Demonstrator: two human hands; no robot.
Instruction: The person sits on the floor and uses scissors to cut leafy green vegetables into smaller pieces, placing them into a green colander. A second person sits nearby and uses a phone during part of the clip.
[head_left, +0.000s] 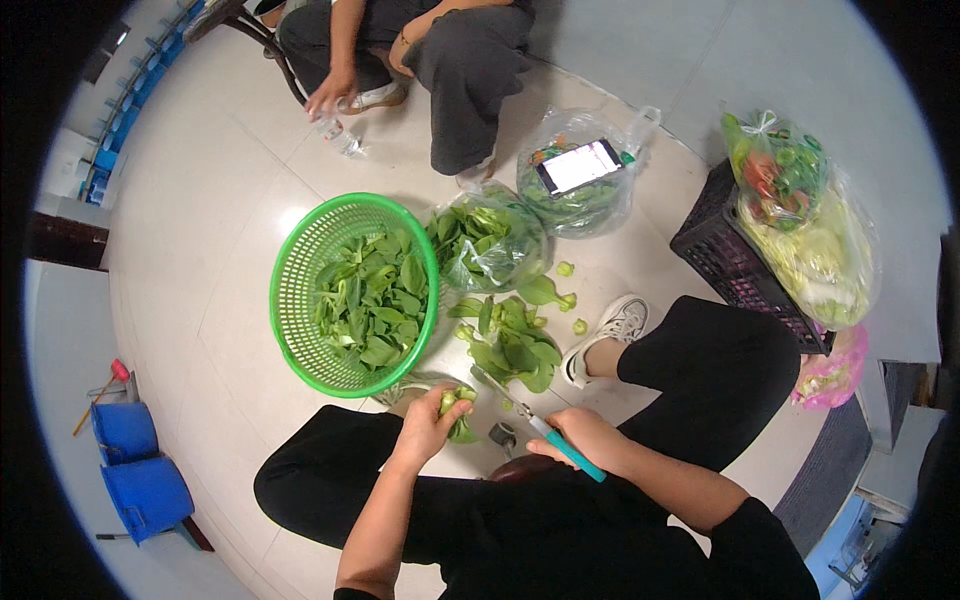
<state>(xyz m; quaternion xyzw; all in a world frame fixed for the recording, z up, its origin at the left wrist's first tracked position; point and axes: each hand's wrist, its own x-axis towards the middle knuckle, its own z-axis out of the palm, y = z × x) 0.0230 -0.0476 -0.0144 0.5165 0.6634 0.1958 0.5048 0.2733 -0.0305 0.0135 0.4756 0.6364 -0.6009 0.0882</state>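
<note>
My left hand (429, 427) grips a head of bok choy (460, 429), its pale stem end facing up between thumb and fingers. In my right hand (589, 436) is a pair of scissors (553, 435) with a white and teal handle. The blades point up and left, apart from the held bok choy; whether they are spread is hard to tell. Just beyond the blade tips, a loose pile of bok choy (517, 349) lies on the floor. Cut stem ends (565, 268) lie scattered beside it. A green plastic basket (280, 300) holding bok choy leaves (379, 300) stands beyond my left hand.
Clear plastic bags of greens (491, 244) stand past the pile, with a lit phone (579, 166) on one. A black crate (739, 262) with bagged vegetables (814, 247) is at right. Opposite, a seated person's hand (334, 91) touches a water bottle (337, 136). Blue buckets (146, 495) stand far left.
</note>
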